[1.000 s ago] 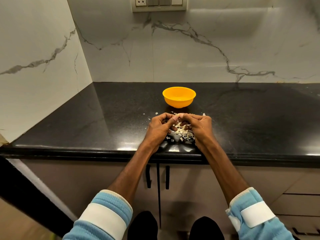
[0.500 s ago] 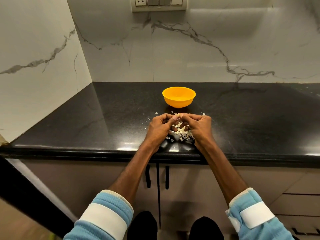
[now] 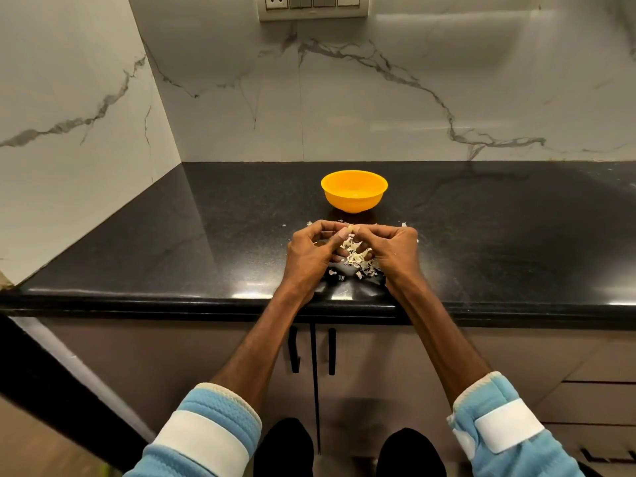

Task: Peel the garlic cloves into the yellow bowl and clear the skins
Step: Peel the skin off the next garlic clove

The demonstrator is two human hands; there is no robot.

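A yellow bowl [image 3: 354,191] stands on the black counter, just beyond my hands. My left hand [image 3: 309,253] and my right hand [image 3: 392,251] meet fingertip to fingertip over a heap of pale garlic skins [image 3: 356,258]. Between their thumbs and forefingers they pinch a small pale garlic clove [image 3: 351,229]. Both sets of fingers are curled. What lies inside the bowl cannot be made out from here.
The black granite counter [image 3: 206,242] runs left into a marble corner wall. A few loose skin flakes [image 3: 403,224] lie near the bowl. The counter's front edge [image 3: 172,301] is just under my wrists, with cabinet doors and black handles [image 3: 294,352] below.
Both hands stay in the same place over the skins; the fingertips have shifted slightly on the clove. The bowl has not moved.
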